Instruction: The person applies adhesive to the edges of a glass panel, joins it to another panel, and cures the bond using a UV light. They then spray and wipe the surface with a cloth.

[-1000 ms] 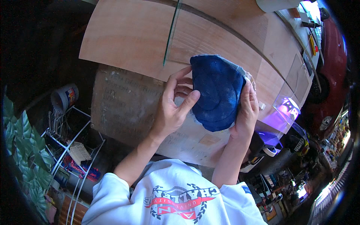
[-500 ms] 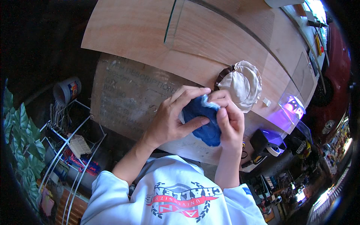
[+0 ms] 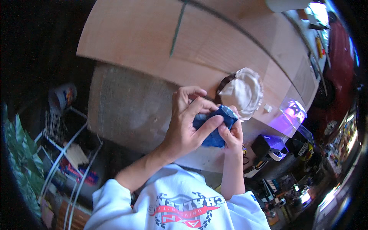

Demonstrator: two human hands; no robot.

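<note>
A small piece of blue fabric (image 3: 214,140) is pinched between my two hands above the front of the work table. Its upper edge is folded over and shows a paler side. My left hand (image 3: 188,120) grips it from the left, thumb laid across the front and some fingers raised and bent. On the other side my right hand (image 3: 234,132) holds the edge between thumb and fingers, partly hidden by the fabric. Just beyond the right hand lies a round, gathered cream fabric piece (image 3: 242,94) with a dark brown part along its left side.
Wooden boards (image 3: 130,34) cover the far table, with a glass edge (image 3: 178,28) on them. A small white block (image 3: 267,108) sits near a purple-lit clear device (image 3: 295,111). A black box (image 3: 264,147) stands at right. White metal rack (image 3: 63,153) and leafy plant (image 3: 23,165) are at left.
The blue fabric has been turned and folded over at its top edge. Both hands have shifted a little lower, and the left fingers have lifted and bent. The whole view has tilted slightly.
</note>
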